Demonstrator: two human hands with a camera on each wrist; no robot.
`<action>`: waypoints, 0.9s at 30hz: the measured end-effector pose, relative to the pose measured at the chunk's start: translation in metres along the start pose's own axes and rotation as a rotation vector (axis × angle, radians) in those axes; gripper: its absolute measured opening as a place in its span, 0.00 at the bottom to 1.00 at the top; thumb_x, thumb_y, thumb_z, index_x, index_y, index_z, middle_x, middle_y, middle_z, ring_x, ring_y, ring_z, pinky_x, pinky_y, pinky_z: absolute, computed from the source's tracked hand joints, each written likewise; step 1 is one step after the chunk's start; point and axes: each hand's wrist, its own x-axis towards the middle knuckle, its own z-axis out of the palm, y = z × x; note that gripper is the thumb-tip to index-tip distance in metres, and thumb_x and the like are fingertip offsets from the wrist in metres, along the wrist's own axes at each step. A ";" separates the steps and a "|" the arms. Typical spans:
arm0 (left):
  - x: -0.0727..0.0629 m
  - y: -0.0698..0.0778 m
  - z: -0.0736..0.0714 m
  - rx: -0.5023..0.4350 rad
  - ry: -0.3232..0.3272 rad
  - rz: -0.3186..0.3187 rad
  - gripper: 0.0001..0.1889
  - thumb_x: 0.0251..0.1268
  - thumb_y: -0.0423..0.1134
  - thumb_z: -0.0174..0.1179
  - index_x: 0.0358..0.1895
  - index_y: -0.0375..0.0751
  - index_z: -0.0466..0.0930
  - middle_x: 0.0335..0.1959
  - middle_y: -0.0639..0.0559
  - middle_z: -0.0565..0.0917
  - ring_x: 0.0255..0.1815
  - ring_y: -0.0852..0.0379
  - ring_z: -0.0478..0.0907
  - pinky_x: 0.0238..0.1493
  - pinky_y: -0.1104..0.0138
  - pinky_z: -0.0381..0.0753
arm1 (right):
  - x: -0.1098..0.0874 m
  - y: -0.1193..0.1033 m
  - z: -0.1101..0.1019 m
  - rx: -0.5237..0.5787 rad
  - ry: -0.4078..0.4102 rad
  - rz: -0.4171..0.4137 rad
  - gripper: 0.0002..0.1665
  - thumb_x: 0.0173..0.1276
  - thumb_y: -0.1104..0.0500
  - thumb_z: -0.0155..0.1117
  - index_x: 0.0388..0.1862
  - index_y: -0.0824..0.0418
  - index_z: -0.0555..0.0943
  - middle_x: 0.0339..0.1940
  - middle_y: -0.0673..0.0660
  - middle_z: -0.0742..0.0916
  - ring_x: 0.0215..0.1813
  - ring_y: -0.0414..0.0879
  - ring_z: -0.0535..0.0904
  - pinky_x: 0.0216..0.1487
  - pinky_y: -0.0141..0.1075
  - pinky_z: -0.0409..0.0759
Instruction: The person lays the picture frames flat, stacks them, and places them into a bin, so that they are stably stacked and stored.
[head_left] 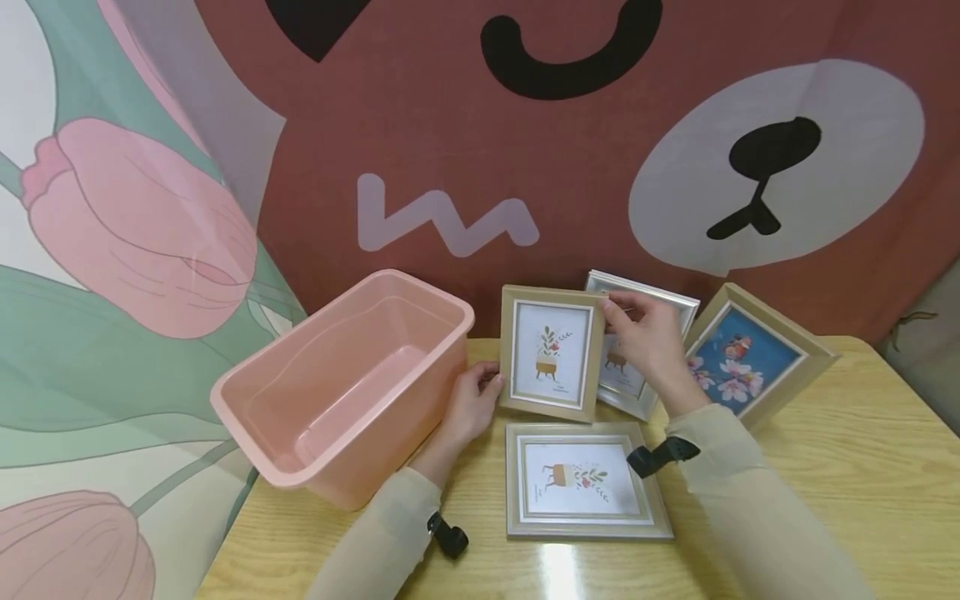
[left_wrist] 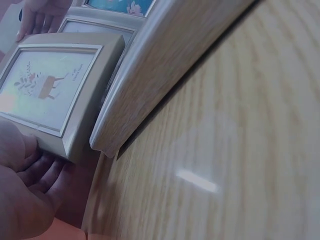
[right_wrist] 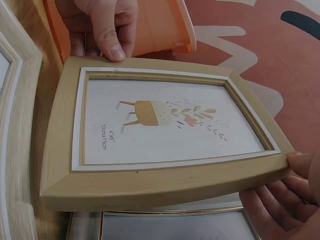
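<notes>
Between my two hands, a tan picture frame (head_left: 552, 407) with a white inner border and a potted-plant print stands upright. My left hand (head_left: 474, 404) pinches its left edge low down, thumb on the front and fingers behind, as the left wrist view shows. At its upper right corner, my right hand (head_left: 651, 337) pinches the edge between thumb and fingers. Behind it leans a silver picture frame (head_left: 686, 307), partly covered by the tan one and my right hand. Another beige picture frame (head_left: 588, 532) with the same print lies flat on the table in front.
A pink plastic bin (head_left: 341, 442) stands at the left, close beside my left hand. To the right leans a wooden picture frame (head_left: 795, 329) with a bird and blossoms on blue. Behind the wooden table (head_left: 832, 492) hangs a printed cloth (head_left: 420, 133).
</notes>
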 end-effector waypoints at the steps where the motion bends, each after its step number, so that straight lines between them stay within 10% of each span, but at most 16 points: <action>1: -0.001 0.001 0.000 -0.002 -0.003 0.002 0.13 0.80 0.31 0.60 0.58 0.25 0.84 0.51 0.32 0.89 0.51 0.41 0.85 0.57 0.52 0.87 | 0.000 -0.001 0.000 0.000 0.002 -0.002 0.23 0.83 0.55 0.63 0.64 0.71 0.85 0.50 0.73 0.90 0.30 0.24 0.81 0.33 0.19 0.81; 27: -0.011 0.003 -0.006 -0.147 -0.041 -0.025 0.17 0.82 0.35 0.58 0.63 0.26 0.81 0.55 0.32 0.87 0.53 0.42 0.84 0.59 0.58 0.84 | -0.012 -0.017 -0.016 -0.011 -0.019 0.040 0.25 0.84 0.51 0.62 0.67 0.68 0.84 0.51 0.70 0.90 0.31 0.27 0.84 0.33 0.23 0.83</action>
